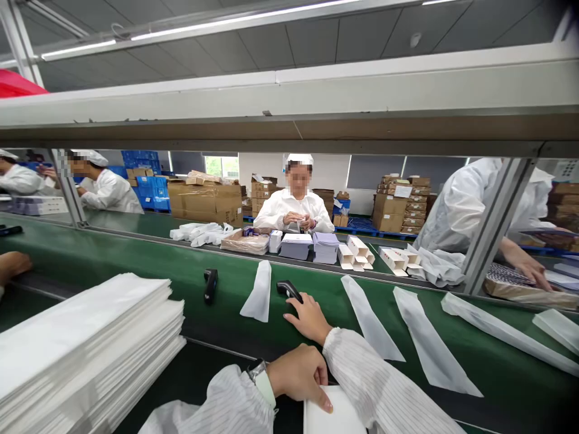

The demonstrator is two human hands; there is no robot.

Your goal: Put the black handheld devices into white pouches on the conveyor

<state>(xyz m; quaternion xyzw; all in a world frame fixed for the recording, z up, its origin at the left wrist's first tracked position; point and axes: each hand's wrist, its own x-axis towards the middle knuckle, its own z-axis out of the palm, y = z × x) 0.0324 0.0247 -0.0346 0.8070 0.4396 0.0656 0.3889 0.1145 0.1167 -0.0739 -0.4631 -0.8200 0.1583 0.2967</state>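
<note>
My right hand (310, 318) reaches over the green conveyor belt with its thumb and fingers apart. Its fingertips are at the near end of a small black handheld device (287, 290) with a curved head; whether they touch it is unclear. Below it, my left hand (299, 372), with a watch at the wrist, has curled fingers and its thumb on a white flat bag or stack of bags (335, 413), partly hidden by my right sleeve. A second black device (210, 286) lies farther left. Between the devices rests a thin white pouch (259, 294).
A tall stack of white bags (85, 325) stands at left. More white pouches (373, 319) lie along the belt at right. Across it, a co-worker (294, 208) sits behind small boxes (296, 246). A metal post (500, 223) and overhead shelf (289, 96) frame the bench.
</note>
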